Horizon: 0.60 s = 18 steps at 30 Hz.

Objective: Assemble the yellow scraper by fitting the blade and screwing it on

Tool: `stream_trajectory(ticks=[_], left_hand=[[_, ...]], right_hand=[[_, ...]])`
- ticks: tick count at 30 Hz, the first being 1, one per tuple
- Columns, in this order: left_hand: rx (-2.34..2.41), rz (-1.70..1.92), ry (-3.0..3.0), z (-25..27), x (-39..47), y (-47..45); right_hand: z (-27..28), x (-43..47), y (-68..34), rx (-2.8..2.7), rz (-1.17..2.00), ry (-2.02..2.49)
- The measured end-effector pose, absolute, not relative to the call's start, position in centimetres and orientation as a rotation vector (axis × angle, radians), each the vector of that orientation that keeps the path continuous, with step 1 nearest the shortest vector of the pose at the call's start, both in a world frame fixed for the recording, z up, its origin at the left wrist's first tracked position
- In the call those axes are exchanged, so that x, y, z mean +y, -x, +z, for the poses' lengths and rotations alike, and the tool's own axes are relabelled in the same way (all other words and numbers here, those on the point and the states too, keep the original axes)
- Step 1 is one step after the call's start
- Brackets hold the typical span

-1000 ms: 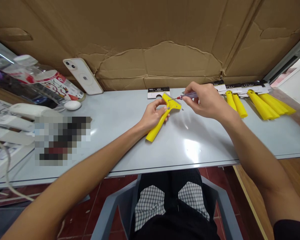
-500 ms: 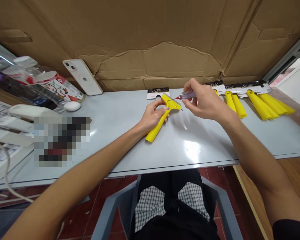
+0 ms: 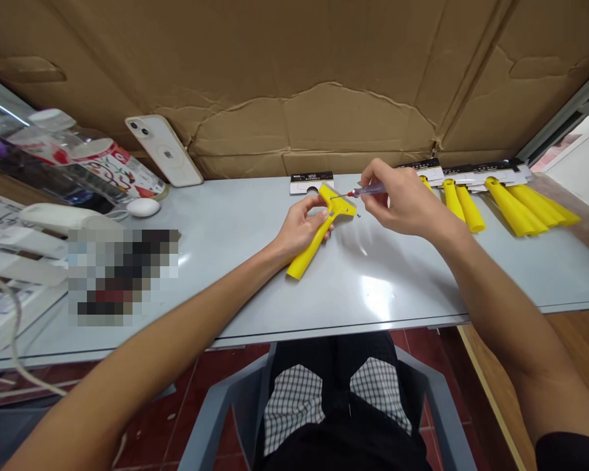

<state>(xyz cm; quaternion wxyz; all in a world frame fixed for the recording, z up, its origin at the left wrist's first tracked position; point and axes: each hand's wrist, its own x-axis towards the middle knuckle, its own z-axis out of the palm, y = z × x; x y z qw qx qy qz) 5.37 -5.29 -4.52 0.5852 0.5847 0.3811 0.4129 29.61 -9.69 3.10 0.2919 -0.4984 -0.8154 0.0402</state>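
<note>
My left hand [image 3: 302,226] is closed around the neck of a yellow scraper [image 3: 308,255], whose handle slants down to the left and whose wide head points away from me. In my right hand [image 3: 397,196] is a screwdriver [image 3: 370,189] with a clear purplish handle and a red collar. Its thin shaft reaches left, and the tip meets the scraper head near a screw spot. A second screw shows on the head's right part. On the table just right of the head lies a tiny screw [image 3: 358,215].
Behind the scraper lies a black-and-white header card [image 3: 311,183]. Several carded yellow scrapers [image 3: 513,203] lie at the right. A phone [image 3: 165,152] leans on the cardboard [image 3: 294,78] at the back; a bottle [image 3: 112,167], a white mouse [image 3: 143,207] and boxes stand left.
Almost nothing differs. The screwdriver tip stays at the scraper head, and my right hand has shifted very slightly; the whole view has drifted by a few pixels.
</note>
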Motion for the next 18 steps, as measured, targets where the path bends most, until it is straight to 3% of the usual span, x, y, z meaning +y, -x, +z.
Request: stream_trajectory(ticks=[18], left_hand=[[0.881, 0.954, -1.367, -4.67, -5.21, -5.22]], right_hand=[[2.89, -9.01, -30.08, -2.12, 0.027, 1.354]])
